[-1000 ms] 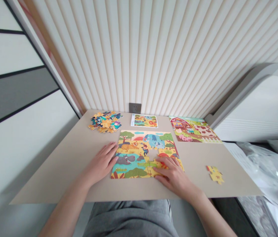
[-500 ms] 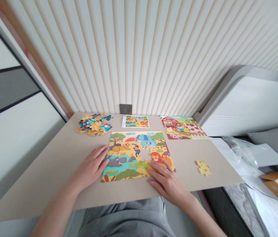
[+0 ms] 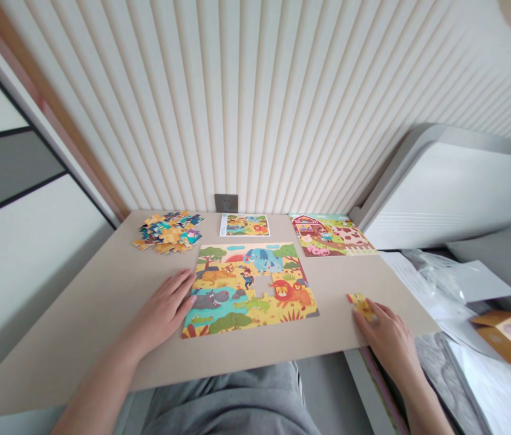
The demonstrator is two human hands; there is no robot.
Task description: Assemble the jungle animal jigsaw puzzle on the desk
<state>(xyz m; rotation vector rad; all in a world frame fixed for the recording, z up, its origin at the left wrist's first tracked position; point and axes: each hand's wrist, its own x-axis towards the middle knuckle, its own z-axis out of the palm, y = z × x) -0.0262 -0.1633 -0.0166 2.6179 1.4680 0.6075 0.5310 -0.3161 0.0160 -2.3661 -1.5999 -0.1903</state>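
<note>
An animal jigsaw puzzle [image 3: 223, 320] lies flat in front of me, with one gap right of its middle, beside the lions. My left hand [image 3: 164, 311] rests on the table at the puzzle's left edge, fingers stretched out and holding nothing. Far to the right, my right hand [image 3: 384, 329] has its fingers on a loose yellow puzzle piece [image 3: 360, 303], which lies near the table's right end. The thumb and fingers are at the piece's near side and cover part of it.
A pile of loose pieces [image 3: 169, 232] sits at the back left of the table [image 3: 96, 314]. Behind the puzzle is a small picture card [image 3: 245, 225]; a farm puzzle [image 3: 330, 235] lies back right. Papers and an orange box [image 3: 509, 338] are beyond the table's right edge.
My right hand has left the animal puzzle's lower right part and moved right to the loose yellow piece. My left hand has stayed at the left edge. The view has shifted slightly.
</note>
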